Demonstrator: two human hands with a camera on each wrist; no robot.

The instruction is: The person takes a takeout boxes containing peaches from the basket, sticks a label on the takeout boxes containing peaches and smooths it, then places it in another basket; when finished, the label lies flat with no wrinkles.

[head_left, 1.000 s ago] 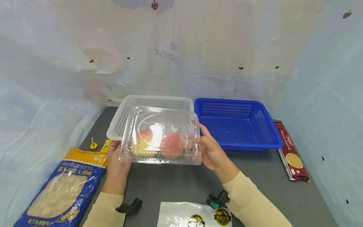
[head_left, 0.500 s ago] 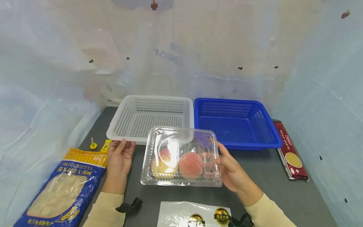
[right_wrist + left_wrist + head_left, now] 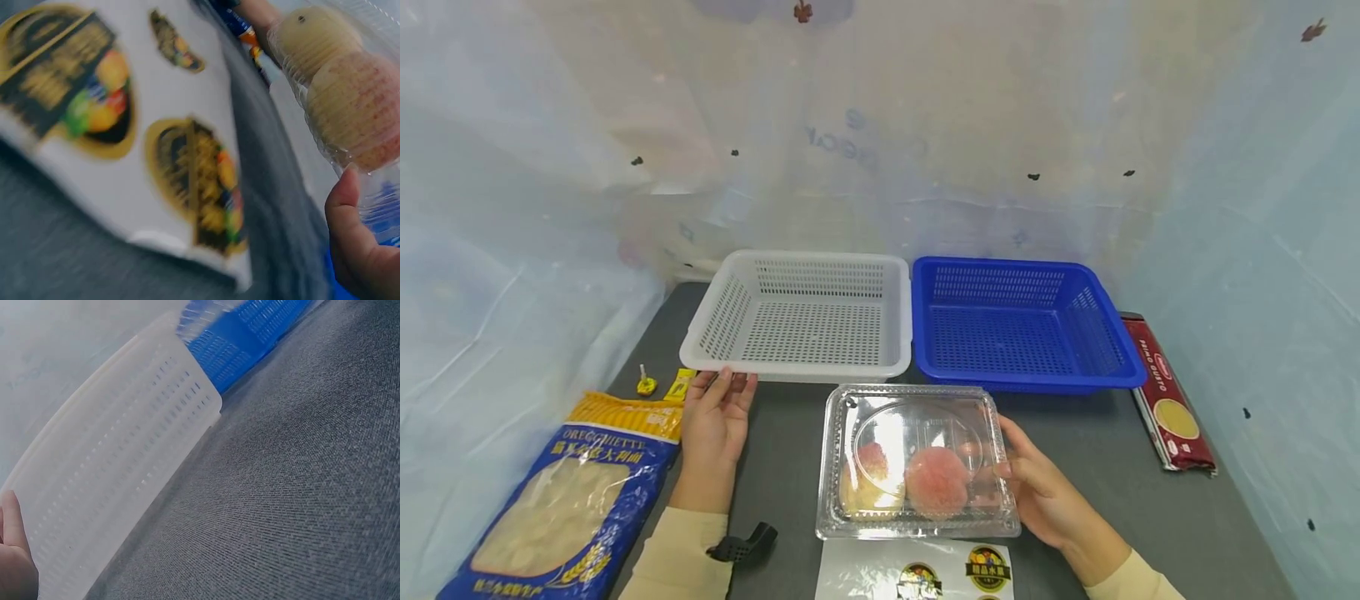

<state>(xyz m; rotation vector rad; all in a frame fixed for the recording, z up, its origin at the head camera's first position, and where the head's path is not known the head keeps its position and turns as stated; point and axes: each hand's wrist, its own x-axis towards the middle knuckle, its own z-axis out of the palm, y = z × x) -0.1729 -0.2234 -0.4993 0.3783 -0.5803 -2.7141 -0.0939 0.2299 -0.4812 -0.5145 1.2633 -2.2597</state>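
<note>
a blue basket [image 3: 1030, 382] and a white basket [image 3: 820, 368] stand side by side, a pasta bag [image 3: 561, 492] off left; i see a clear box [image 3: 917, 417] in front, the right hand [image 3: 1048, 504] pinching its edge, the left hand [image 3: 715, 421] loose-fingered at the white rim; the pinkish fruit [image 3: 937, 483] and yellowish fruit [image 3: 871, 492] show through the lid

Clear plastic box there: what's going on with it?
A person's right hand has the clear plastic box in its grip, with two peach-like fruits showing through it. From the head view, the box is just beyond a sticker sheet. The person's left hand is at the near rim of the white basket.
</note>
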